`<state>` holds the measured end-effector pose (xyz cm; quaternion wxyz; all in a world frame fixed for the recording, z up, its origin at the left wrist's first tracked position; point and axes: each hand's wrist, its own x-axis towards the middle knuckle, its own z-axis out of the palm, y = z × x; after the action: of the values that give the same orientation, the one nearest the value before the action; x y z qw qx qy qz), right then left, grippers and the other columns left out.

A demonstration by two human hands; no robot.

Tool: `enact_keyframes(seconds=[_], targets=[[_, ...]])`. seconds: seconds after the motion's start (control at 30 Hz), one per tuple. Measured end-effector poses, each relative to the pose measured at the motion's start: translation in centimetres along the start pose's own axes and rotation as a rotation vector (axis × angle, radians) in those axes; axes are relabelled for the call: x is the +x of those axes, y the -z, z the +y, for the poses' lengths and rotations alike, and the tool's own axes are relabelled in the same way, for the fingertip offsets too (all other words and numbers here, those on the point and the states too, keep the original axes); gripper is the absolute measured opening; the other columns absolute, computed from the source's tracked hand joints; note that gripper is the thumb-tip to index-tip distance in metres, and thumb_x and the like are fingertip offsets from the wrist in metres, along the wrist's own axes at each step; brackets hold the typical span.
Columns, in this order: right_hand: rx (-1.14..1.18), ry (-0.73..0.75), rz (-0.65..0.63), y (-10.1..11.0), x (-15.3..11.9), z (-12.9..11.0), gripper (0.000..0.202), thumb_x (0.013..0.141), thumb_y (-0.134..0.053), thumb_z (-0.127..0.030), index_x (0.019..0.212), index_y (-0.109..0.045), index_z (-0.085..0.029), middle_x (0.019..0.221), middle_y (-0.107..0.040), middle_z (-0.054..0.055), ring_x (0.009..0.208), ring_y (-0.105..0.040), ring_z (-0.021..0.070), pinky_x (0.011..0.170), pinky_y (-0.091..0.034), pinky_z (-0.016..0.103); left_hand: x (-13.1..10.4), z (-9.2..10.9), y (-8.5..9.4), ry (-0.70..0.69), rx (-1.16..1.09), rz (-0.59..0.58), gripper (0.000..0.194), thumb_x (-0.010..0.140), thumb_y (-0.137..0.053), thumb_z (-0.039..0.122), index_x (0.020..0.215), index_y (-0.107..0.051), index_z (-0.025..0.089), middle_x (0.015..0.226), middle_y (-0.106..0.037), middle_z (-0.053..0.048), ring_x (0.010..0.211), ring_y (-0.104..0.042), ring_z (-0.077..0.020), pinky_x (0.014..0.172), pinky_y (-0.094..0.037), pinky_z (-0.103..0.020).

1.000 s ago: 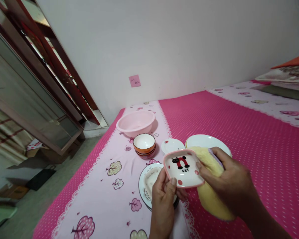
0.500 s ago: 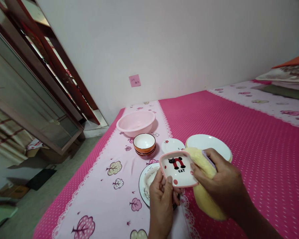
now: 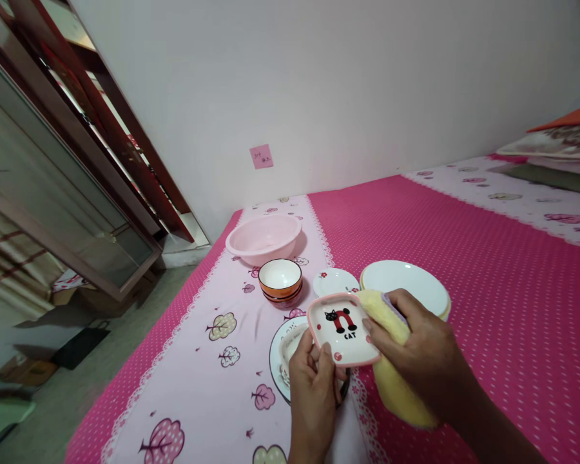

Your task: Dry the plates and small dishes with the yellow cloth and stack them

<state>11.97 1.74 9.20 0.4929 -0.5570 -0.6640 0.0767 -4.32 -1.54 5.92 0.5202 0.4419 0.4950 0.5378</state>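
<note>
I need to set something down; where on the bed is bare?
Left of the bowl stack, on the patterned strip, and right of the plate stack. It's crowded around the cat dish: left hand, right hand, yellow cloth.

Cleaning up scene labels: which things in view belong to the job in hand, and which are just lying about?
Job in hand:
- cat dish, in the left hand
- yellow cloth, in the right hand
- likely also: stacked bowls, flowered plate, white plates, dark-rimmed plate; perhaps pink basin

Probably unrelated:
- pink note
- bedding pile
- brown box

The left hand (image 3: pixel 314 380) partly hides a plate (image 3: pixel 275 356), the right hand (image 3: pixel 423 353) a yellow cloth (image 3: pixel 397 393)
</note>
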Motion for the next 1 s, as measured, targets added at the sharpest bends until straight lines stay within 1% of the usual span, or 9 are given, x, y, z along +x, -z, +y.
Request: enact_keyframes(seconds=[0.1, 0.33, 0.53, 0.67, 0.73, 0.83, 0.9, 1.0], targets=[[0.022, 0.006, -0.006, -0.2, 0.1, 0.1, 0.013, 0.083, -0.059, -0.035, 0.087, -0.053, -0.024, 0.081, -0.06, 0.001, 0.072, -0.06, 0.0205, 0.068, -0.046, 0.032, 0.1, -0.1, -0.1, 0.01, -0.004, 0.01, 0.057, 0.088, -0.061, 0.059, 0.123, -0.059, 0.015, 0.058, -0.057, 0.005, 0.039, -0.034, -0.0046, 0.035, -0.028, -0.014], [0.056, 0.001, 0.002, -0.2, -0.1, 0.1, 0.014, 0.084, -0.061, -0.036, 0.086, -0.053, -0.025, 0.079, -0.059, 0.001, 0.071, -0.059, 0.0201, 0.067, -0.045, 0.032, 0.2, -0.4, -0.1, 0.034, -0.032, 0.014, 0.056, 0.087, -0.063, 0.056, 0.123, -0.059, 0.014, 0.054, -0.056, 0.006, 0.036, -0.031, -0.0041, 0.033, -0.026, -0.014], [0.071, 0.025, 0.003, -0.6, 0.0, 0.4, 0.012, 0.085, -0.059, -0.035, 0.086, -0.053, -0.025, 0.081, -0.059, 0.002, 0.075, -0.059, 0.0212, 0.071, -0.045, 0.033, 0.1, -0.1, -0.6, 0.03, -0.072, 0.096, 0.049, 0.085, -0.066, 0.05, 0.117, -0.061, 0.013, 0.052, -0.056, 0.006, 0.035, -0.03, -0.0034, 0.033, -0.023, -0.013], [0.089, 0.0, -0.019, -0.4, 0.2, 0.2, 0.015, 0.085, -0.06, -0.038, 0.087, -0.054, -0.024, 0.081, -0.06, 0.002, 0.076, -0.06, 0.0215, 0.072, -0.047, 0.034, 0.2, -0.2, -0.7, 0.034, -0.062, 0.118, 0.047, 0.084, -0.067, 0.051, 0.114, -0.061, 0.014, 0.05, -0.055, 0.006, 0.034, -0.03, -0.0036, 0.032, -0.023, -0.013], [0.1, -0.023, -0.037, -0.1, 0.3, 0.0, 0.018, 0.084, -0.061, -0.041, 0.084, -0.055, -0.024, 0.08, -0.061, 0.002, 0.074, -0.061, 0.0213, 0.07, -0.047, 0.033, 0.4, -0.5, -0.3, 0.036, -0.055, 0.11, 0.049, 0.084, -0.067, 0.052, 0.115, -0.061, 0.014, 0.048, -0.054, 0.007, 0.033, -0.03, -0.004, 0.032, -0.023, -0.014], [0.121, -0.072, -0.09, 0.7, 0.5, -0.2, 0.019, 0.085, -0.061, -0.043, 0.082, -0.057, -0.025, 0.078, -0.064, 0.001, 0.072, -0.062, 0.0205, 0.068, -0.047, 0.032, 0.9, -1.1, 0.8, 0.017, -0.08, 0.117, 0.052, 0.084, -0.067, 0.052, 0.117, -0.06, 0.014, 0.047, -0.055, 0.007, 0.032, -0.031, -0.0046, 0.034, -0.025, -0.015], [0.124, -0.119, -0.119, 1.5, 0.7, 0.0, 0.021, 0.086, -0.058, -0.045, 0.083, -0.059, -0.025, 0.078, -0.067, 0.001, 0.071, -0.063, 0.0203, 0.066, -0.047, 0.031, 1.2, -1.3, 1.6, 0.02, -0.121, 0.156, 0.05, 0.083, -0.069, 0.051, 0.116, -0.059, 0.014, 0.046, -0.054, 0.008, 0.032, -0.03, -0.0048, 0.035, -0.027, -0.016], [0.075, -0.197, -0.083, 2.8, 1.2, 0.8, 0.025, 0.085, -0.059, -0.05, 0.086, -0.063, -0.025, 0.08, -0.07, 0.001, 0.068, -0.065, 0.0209, 0.061, -0.046, 0.031, 1.5, -1.0, 2.7, 0.056, -0.163, 0.253, 0.051, 0.08, -0.072, 0.05, 0.115, -0.059, 0.015, 0.046, -0.054, 0.008, 0.032, -0.03, -0.0052, 0.034, -0.022, -0.016]])
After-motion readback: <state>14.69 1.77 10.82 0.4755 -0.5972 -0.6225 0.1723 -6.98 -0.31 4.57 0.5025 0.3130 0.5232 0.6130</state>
